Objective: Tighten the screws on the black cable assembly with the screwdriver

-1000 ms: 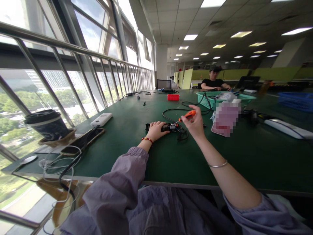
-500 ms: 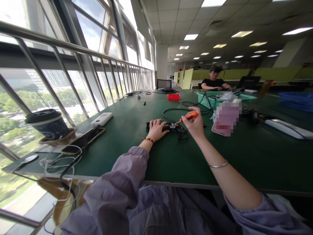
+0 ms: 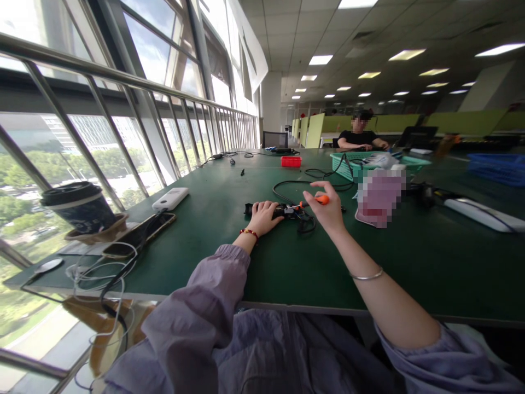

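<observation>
An elongated black device with a cable (image 3: 291, 213) lies on the green table. My left hand (image 3: 262, 220) is closed over its left part, fingers on the far side and thumb on the near side. In my right hand (image 3: 330, 214) is a screwdriver (image 3: 322, 200) with an orange handle, pinched between thumb and fingers. The index finger is raised and bent above the handle. The shaft points left, and its tip meets the right part of the device. Small details at the tip cannot be made out.
Right of my hands lie a pink phone-like item (image 3: 379, 200) and a green basket (image 3: 343, 166). Farther back is a red box (image 3: 291, 162). A cup (image 3: 80, 208), phone (image 3: 158, 229) and white power bank (image 3: 170, 199) lie left. A person (image 3: 361, 134) sits across.
My right hand has shifted slightly down and tilted the screwdriver flatter, its handle now lower. The index finger has lifted off the handle. My left hand stays on the device.
</observation>
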A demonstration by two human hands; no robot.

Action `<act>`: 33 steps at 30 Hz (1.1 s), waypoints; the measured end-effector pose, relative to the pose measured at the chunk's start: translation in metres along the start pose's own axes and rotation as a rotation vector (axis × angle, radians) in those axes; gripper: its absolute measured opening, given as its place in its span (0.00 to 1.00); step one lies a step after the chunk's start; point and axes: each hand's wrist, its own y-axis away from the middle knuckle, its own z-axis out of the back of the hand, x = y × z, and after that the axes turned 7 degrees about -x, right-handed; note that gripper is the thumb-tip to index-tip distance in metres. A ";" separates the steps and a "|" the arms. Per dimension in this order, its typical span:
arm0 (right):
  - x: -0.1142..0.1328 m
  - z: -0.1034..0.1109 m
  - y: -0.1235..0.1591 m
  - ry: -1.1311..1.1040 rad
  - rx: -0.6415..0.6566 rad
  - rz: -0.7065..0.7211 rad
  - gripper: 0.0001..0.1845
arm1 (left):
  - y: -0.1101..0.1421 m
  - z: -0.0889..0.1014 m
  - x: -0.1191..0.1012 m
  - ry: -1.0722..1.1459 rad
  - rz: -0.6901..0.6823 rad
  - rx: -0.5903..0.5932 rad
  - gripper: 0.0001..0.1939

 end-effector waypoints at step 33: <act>-0.011 0.003 -0.005 0.005 -0.030 -0.033 0.13 | 0.000 0.003 0.002 0.005 -0.005 0.005 0.25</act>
